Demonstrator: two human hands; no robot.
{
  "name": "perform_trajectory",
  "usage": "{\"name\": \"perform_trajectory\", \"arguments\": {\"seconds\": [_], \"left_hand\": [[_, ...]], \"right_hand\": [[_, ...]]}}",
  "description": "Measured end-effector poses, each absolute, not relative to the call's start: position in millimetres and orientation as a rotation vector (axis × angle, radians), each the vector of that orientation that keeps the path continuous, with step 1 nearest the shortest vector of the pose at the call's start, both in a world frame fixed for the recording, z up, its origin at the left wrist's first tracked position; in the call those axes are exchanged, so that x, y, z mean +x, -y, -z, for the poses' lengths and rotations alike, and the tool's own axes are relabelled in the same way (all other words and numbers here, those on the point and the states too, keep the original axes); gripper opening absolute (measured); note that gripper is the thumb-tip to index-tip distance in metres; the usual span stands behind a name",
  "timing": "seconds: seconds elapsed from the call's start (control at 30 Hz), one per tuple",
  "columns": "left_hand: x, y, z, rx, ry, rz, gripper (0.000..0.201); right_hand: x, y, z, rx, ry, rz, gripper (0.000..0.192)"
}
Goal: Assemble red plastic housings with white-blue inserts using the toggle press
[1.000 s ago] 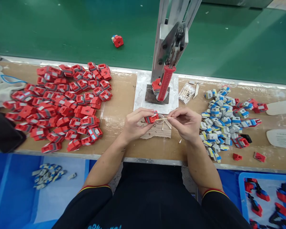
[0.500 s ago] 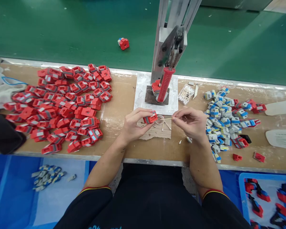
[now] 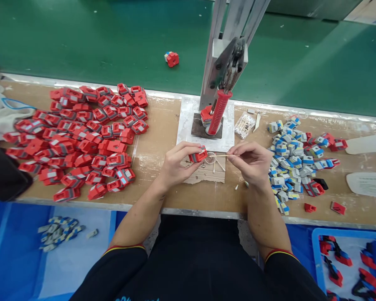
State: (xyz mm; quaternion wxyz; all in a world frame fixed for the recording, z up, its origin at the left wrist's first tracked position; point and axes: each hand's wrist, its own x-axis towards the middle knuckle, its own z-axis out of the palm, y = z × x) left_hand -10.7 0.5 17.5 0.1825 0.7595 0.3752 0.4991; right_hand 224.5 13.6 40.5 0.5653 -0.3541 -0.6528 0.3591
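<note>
My left hand point(image 3: 175, 165) pinches a small red plastic block with a grey band point(image 3: 198, 156) between thumb and fingertips, held just above the counter point(image 3: 156, 146) at the centre of the frame. My right hand point(image 3: 252, 163) has a tight, narrow grip on a thin wooden stick point(image 3: 221, 156), which lies level and points left toward the block; its tip ends just beside the block, and I cannot tell whether it touches.

To do this well, I judge the block should stay still and square to the stick, with the stick pushed along its own line — a thin stick bends or snaps if it goes in crooked.

The block is blunt and boxy, red with a grey stripe across one face, its right end turned toward the stick. Below my hands lies a pale scrap of cardboard point(image 3: 207, 173) with a small clear ring point(image 3: 210, 157) and loose sticks on it. Behind stands a metal hand press with a red ribbed handle point(image 3: 218, 112). At left spreads a big heap of red blocks point(image 3: 81, 138); at right, a heap of grey, blue and white parts point(image 3: 290, 161). One lone red block point(image 3: 172, 59) sits on the green belt point(image 3: 81, 37) at the top.
</note>
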Motion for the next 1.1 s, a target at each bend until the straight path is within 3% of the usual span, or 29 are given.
{"name": "perform_trajectory", "arguments": {"seconds": [1.1], "left_hand": [[-9.3, 0.9, -17.5, 2.123, -1.031, -1.389, 0.029]], "right_hand": [[219.4, -10.7, -38.5, -0.892, 1.563, -0.875, 0.014]]}}
